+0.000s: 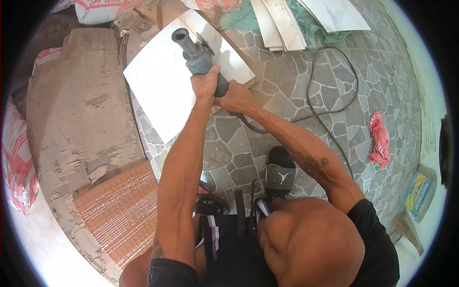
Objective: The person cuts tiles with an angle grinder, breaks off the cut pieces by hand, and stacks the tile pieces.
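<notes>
Both hands grip a dark blue-grey angle grinder [200, 61] over a large white tile [160, 86]. My left hand [205, 85] wraps the body of the grinder. My right hand [234, 98] closes around its rear end, where the black cable comes out. A thin cutting disc [205, 43] stands edge-up at the right side of the grinder's head, above the tile. Whether the disc touches the tile or is spinning, I cannot tell. Under the tile's right edge shows a strip of board [251, 82].
The black cable [357, 86] loops over the stone-patterned floor at right. White tile strips [282, 24] lie on green cloth [239, 16] beyond. A worn board [86, 95], a brown ridged tile [124, 205] and red-white bags [19, 162] are left. Right are a pink cloth [380, 138] and bucket [419, 196].
</notes>
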{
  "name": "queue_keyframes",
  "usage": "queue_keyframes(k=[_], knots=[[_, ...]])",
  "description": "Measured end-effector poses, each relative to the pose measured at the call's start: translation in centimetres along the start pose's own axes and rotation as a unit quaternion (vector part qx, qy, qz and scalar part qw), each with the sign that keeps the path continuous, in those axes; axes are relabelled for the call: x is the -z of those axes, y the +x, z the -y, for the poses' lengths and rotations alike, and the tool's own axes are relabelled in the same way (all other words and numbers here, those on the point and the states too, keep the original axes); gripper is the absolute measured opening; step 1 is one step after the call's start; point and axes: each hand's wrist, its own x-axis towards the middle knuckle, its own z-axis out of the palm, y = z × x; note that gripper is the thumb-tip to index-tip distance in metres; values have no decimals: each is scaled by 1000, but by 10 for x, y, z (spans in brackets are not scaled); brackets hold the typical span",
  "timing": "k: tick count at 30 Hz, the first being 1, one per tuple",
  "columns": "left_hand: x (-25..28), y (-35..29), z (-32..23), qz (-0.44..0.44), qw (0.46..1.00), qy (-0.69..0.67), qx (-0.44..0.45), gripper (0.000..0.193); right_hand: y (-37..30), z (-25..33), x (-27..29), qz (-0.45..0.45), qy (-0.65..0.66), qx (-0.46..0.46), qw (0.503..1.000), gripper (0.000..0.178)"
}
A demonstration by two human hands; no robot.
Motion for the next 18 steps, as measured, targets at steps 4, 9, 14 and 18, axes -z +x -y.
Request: queue_keyframes(k=[4,9,14,18], knots=[[-2,-5,1,-7,1000,-16,-15,62,-2,-5,-3,-9,10,6,1000,87],[-3,0,10,-8,1000,-17,-13,66,-5,-5,-3,-18,15,8,1000,89],[-3,3,15,-26,999,22,-14,71,-4,-5,-3,12,2,-9,1000,89],[-3,-4,13,-18,1000,10,-10,70,-7,-8,-4,6,-7,-10,1000,89]])
